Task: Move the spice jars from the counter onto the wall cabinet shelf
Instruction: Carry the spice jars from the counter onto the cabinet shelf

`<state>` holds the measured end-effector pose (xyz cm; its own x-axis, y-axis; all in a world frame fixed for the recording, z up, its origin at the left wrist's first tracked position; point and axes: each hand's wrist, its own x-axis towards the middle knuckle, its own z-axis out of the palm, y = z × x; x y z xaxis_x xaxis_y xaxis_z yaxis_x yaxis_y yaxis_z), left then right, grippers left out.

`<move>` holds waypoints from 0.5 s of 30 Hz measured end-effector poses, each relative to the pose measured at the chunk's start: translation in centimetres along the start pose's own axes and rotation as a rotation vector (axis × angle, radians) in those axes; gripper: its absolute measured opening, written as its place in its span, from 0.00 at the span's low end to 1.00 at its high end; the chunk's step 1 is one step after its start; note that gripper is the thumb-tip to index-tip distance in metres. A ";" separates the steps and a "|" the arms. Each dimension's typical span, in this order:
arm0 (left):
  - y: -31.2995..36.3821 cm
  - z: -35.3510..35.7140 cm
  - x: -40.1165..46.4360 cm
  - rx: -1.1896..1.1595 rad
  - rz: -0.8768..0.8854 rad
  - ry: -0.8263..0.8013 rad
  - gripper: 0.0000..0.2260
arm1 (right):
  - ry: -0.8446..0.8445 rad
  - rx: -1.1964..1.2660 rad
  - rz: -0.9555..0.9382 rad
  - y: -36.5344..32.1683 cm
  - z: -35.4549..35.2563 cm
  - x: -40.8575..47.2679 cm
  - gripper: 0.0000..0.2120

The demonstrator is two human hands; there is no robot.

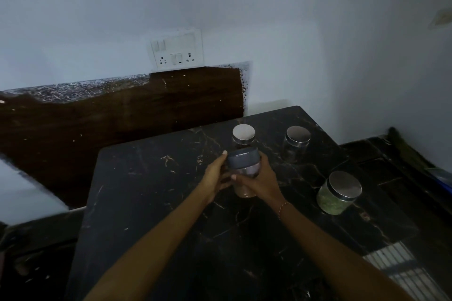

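Observation:
Both hands hold a glass spice jar with a grey lid (242, 159) and pale brownish contents above the black marble counter (151, 193). My left hand (217, 173) grips its left side and my right hand (260, 179) wraps round its right side. Three more jars stand on the counter: one with a steel lid (243, 133) just behind the held jar, a second steel-lidded one (297, 137) at the back right, and a wider jar of green contents (340, 193) at the right. No wall cabinet shelf is in view.
A white switch and socket plate (176, 50) sits on the wall behind. A dark wooden backsplash (122, 115) runs along the back left. A lower dark ledge (401, 171) lies to the right, and a striped white surface (406, 273) shows at the bottom right.

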<state>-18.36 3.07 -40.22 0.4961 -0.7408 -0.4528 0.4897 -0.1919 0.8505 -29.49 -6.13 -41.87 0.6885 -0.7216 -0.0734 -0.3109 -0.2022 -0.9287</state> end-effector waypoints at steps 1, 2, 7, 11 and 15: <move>-0.5 0.6 -0.3 0.002 0.034 0.010 0.19 | 0.083 -0.058 -0.016 -0.3 0.4 0.1 0.47; -0.9 1.2 -0.4 0.020 0.064 0.018 0.22 | 0.147 -0.124 -0.025 -0.5 0.7 0.3 0.47; -0.6 1.9 -0.2 0.025 0.137 0.102 0.39 | 0.121 -0.266 -0.107 -1.6 0.6 0.4 0.45; 0.9 -0.9 -0.1 -0.221 0.082 -0.125 0.35 | -0.157 0.079 -0.012 -2.2 -0.8 0.7 0.39; 2.2 -0.7 -0.8 -0.226 0.098 -0.167 0.24 | -0.240 0.216 0.022 -2.8 0.1 1.0 0.33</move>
<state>-17.20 3.67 -38.12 0.4337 -0.8478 -0.3051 0.6015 0.0202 0.7986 -27.92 -6.21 -39.41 0.8258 -0.5424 -0.1545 -0.1993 -0.0244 -0.9796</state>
